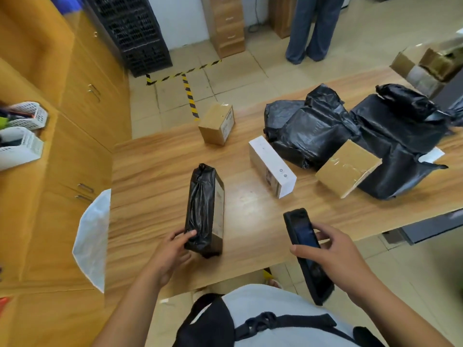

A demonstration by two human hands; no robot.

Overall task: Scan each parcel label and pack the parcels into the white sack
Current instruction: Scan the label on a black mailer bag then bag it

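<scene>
Long black plastic-wrapped parcel [204,211] stands on edge on the wooden tabletop [155,171], near the front edge, left of centre. Long axis runs away from the person, tilted slightly right at the far end. A pale label strip shows on its right-facing side; print too blurred to read.

Left hand [172,254] is at the parcel's near end, fingers [186,235] curled onto the black wrap, thumb side low against the end. Contact looks like a steadying hold, parcel not lifted. Left forearm comes in from lower left.

Right hand [333,256] holds a black handheld scanner [307,254], fingers wrapped round its body, thumb across the lower screen. The device's far end points up and away over the tabletop, lying to the right of the parcel and apart from it. The label faces that side, so the scan likely needs the device swung left toward the label.

White woven sack [92,236] hangs off the tabletop's left edge, just beside the left arm, the nearer hand for packing.

Further parcels [310,136] sit well apart at the far right.
</scene>
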